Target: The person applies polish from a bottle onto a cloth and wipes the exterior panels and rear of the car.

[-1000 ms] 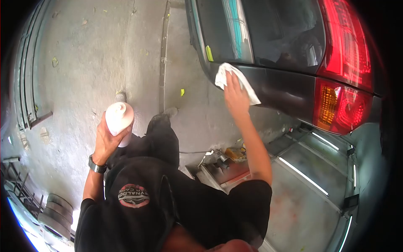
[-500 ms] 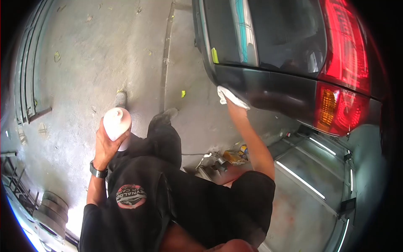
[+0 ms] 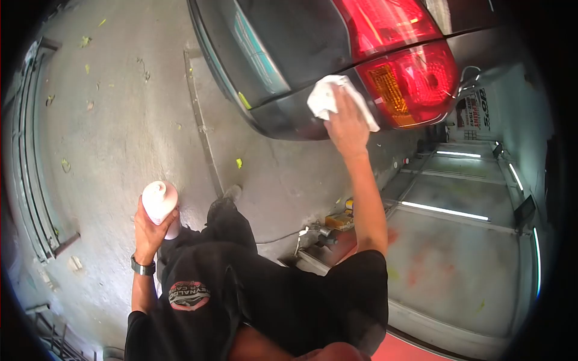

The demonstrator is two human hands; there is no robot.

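My left hand [image 3: 152, 233], with a watch on its wrist, is wrapped round a pale plastic bottle [image 3: 161, 203] held upright at my side. Its narrow top points up at the camera. Out in front, my right hand [image 3: 349, 129] presses a folded white cloth [image 3: 325, 99] against the dark body panel [image 3: 289, 117] of a vehicle. The cloth lies just beside the red and amber tail light [image 3: 415, 81]. My palm and part of the panel under the cloth are hidden.
Metal bars [image 3: 33, 162] lie along the left side of the concrete floor [image 3: 144, 126]. A yellow box [image 3: 339, 222] and some tools [image 3: 316, 236] sit by the right wall. Lit tubes [image 3: 445, 210] run along wall panels at right. Small yellow scraps dot the floor.
My right hand has moved the cloth from the panel's lower edge up and across to beside the tail light. The view has shifted; my left hand still holds the bottle.
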